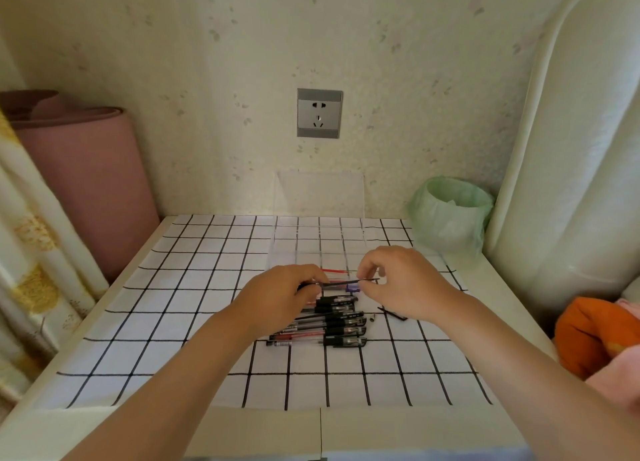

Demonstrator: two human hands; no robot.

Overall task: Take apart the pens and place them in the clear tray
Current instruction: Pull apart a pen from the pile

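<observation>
Several capped gel pens (332, 325) lie side by side on the checked cloth, just below my hands. My left hand (284, 298) is closed on one end of a pen, and my right hand (401, 284) pinches a thin black refill (349, 281) that sticks out of it to the right. A red refill (334, 271) and a purple part (353, 288) lie behind them, at the near edge of the clear tray (311, 242), whose lid leans on the wall. A small tip piece (373, 318) and a black part (393, 313) rest beside my right hand.
A green-lined bin (450, 215) stands at the back right. A pink roll (86, 183) leans at the left beside a curtain. Orange and pink cloth (595, 336) lies at the right edge. A wall socket (319, 112) is above the tray.
</observation>
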